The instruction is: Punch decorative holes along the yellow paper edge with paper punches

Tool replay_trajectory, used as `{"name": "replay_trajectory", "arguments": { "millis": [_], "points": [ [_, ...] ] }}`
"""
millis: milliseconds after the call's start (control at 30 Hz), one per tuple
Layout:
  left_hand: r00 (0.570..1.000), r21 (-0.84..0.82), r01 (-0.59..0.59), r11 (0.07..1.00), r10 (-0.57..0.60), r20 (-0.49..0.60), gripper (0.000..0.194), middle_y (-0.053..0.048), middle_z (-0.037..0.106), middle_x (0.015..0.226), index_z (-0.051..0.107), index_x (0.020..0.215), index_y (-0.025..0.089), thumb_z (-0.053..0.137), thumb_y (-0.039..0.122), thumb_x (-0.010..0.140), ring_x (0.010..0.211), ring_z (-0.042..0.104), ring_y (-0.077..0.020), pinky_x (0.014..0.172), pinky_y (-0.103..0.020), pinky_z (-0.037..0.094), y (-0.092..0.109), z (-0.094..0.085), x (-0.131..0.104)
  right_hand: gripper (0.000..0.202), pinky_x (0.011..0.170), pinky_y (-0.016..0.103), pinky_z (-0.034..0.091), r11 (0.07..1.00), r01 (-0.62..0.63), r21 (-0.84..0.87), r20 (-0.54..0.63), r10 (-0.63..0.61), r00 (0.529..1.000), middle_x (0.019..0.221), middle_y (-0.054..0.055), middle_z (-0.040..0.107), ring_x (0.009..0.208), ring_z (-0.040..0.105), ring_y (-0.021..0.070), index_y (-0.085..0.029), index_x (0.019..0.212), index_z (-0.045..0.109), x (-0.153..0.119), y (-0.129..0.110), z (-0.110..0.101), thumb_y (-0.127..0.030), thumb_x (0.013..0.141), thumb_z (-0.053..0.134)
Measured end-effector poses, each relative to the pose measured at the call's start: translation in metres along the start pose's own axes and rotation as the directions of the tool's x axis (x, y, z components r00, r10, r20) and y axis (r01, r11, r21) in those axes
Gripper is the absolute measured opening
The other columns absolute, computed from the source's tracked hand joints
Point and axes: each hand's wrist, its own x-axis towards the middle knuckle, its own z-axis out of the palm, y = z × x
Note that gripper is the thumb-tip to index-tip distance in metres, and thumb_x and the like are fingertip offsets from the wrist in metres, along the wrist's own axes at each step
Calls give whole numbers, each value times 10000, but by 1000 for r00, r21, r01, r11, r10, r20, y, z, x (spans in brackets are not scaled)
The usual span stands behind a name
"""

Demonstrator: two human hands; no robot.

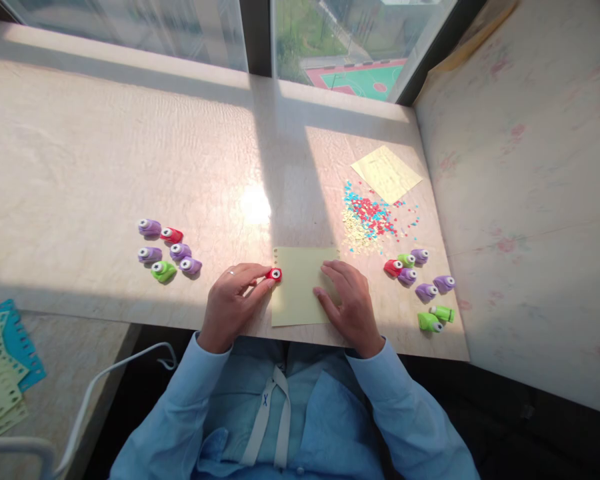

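Note:
A pale yellow sheet of paper (297,293) lies on the table in front of me, with punched holes at its top corners. My left hand (237,300) pinches a small red craft punch (275,275) at the sheet's left edge, below the upper left corner. On the sheet's right side rests my right hand (347,300), its thumb and fingers apart and nothing held. Its fingertips touch the paper near the right edge. Whether the punch's jaw is pressed down, I cannot tell.
Several purple, red and green punches (180,251) stand at the left, and more (426,291) at the right. Coloured paper bits (373,217) lie scattered below another yellow sheet (387,175). Punched sheets (0,380) and a white cable (97,380) are at lower left. A wall (520,200) bounds the right.

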Motion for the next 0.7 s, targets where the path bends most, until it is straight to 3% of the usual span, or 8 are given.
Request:
{"name": "replay_trajectory", "arguments": {
  "millis": [233, 400, 500, 600, 700],
  "points": [
    [996, -44, 91, 995, -90, 25, 247, -50, 753, 1045, 760, 1006, 210, 668, 411, 897, 924, 678, -192, 811, -321, 532, 2, -1, -1, 206, 1016, 522, 487, 999, -16, 43, -22, 17, 1000, 1250, 132, 675, 1207, 599, 296, -206, 1136, 687, 2, -2, -1, -253, 948, 615],
    [961, -183, 274, 944, -278, 5, 476, -101, 737, 1072, 717, 1114, 153, 685, 539, 838, 859, 696, -209, 768, -334, 563, 6, -3, 1, 146, 998, 496, 513, 979, -74, 191, -247, 121, 961, 1160, 116, 703, 1136, 633, 263, -210, 1046, 709, 0, -2, -9, -221, 954, 597],
    [947, -232, 312, 921, -321, 1, 511, -96, 740, 1018, 693, 1144, 139, 688, 538, 824, 827, 693, -203, 746, -326, 558, 8, -6, 3, 134, 968, 485, 531, 954, -147, 262, -287, 223, 932, 1102, 99, 722, 1082, 654, 254, -217, 1002, 722, -3, 1, -11, -242, 953, 600],
    [939, -238, 332, 913, -345, -12, 435, -56, 714, 859, 696, 1037, 148, 692, 523, 816, 712, 652, -170, 651, -288, 518, 9, -8, 8, 136, 970, 478, 531, 923, -196, 331, -269, 291, 918, 1091, 94, 729, 1072, 660, 249, -218, 994, 725, -4, 3, -10, -268, 954, 605],
    [926, -208, 369, 906, -378, -6, 370, 2, 598, 636, 635, 786, 169, 699, 533, 803, 561, 545, -126, 535, -255, 422, 10, -9, 15, 135, 971, 474, 531, 901, -215, 376, -254, 323, 912, 1076, 87, 735, 1059, 665, 245, -223, 988, 723, -4, 5, -8, -291, 954, 612]
  ]
}}
